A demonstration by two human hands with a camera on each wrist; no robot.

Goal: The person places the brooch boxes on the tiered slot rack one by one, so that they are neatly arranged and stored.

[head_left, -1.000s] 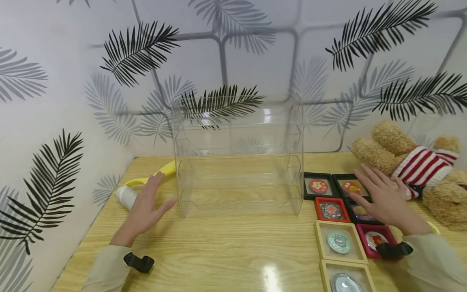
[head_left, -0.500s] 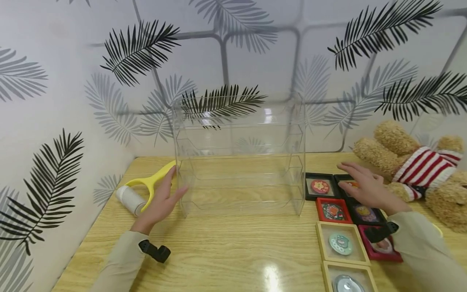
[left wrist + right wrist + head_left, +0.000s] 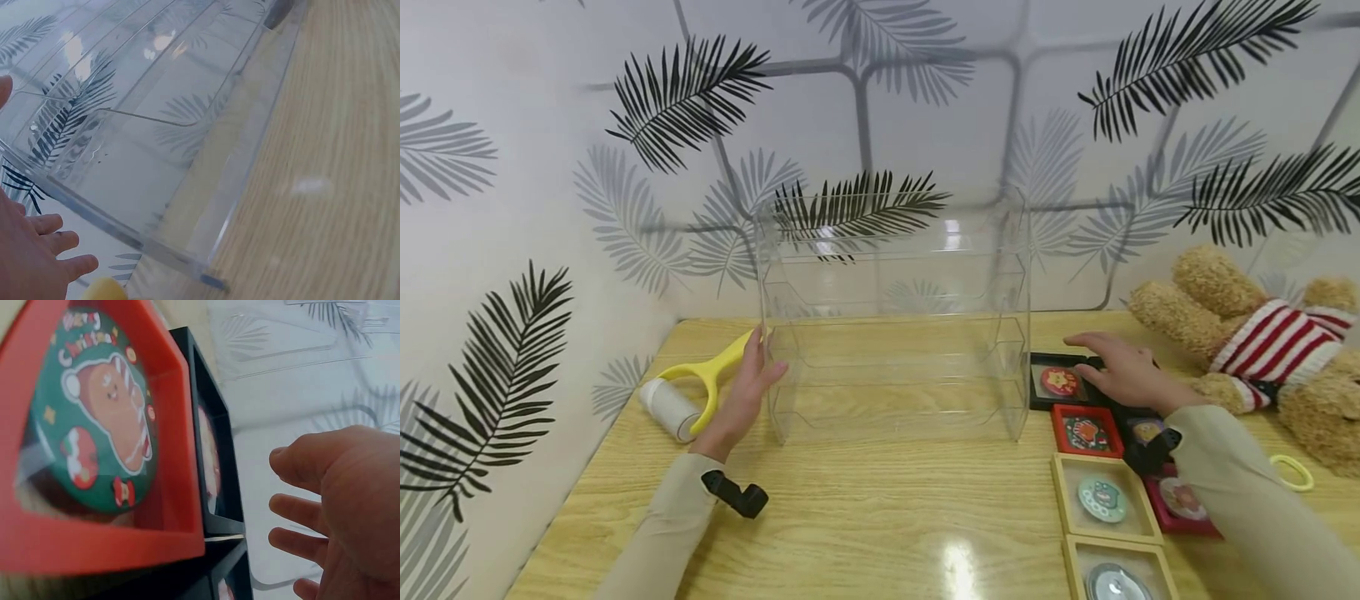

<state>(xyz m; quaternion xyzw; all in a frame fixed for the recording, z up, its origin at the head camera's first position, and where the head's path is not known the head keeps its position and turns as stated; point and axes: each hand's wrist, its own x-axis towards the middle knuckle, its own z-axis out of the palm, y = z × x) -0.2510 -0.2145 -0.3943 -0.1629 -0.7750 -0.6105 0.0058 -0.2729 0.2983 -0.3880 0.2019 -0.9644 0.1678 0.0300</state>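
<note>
A clear acrylic tiered shelf (image 3: 895, 333) stands upright on the wooden table against the wall. My left hand (image 3: 747, 398) is at its left side panel, fingers on the outer side and thumb toward the front; in the left wrist view the fingers (image 3: 59, 240) are spread beside the panel's edge. Whether they touch it I cannot tell. Over the black frames, right of the shelf, hovers my right hand (image 3: 1123, 372), its fingers relaxed and holding nothing. One black frame (image 3: 1037, 392) holds a red round badge (image 3: 1060, 382). A red frame (image 3: 187, 444) with a green Christmas badge (image 3: 94, 412) shows close in the right wrist view.
Two tan frames (image 3: 1060, 492) with badges and a magenta frame (image 3: 1176, 527) lie at the right. Beyond them are a teddy bear (image 3: 1273, 342) in a striped sweater and a yellow ring (image 3: 1292, 472). At the left lie a yellow-handled tool (image 3: 707, 371) and a white roll (image 3: 670, 410).
My left hand has moved right and up to the shelf's left side. The right hand has moved left, away from the bear toward the shelf. The shelf and frames stay in place.
</note>
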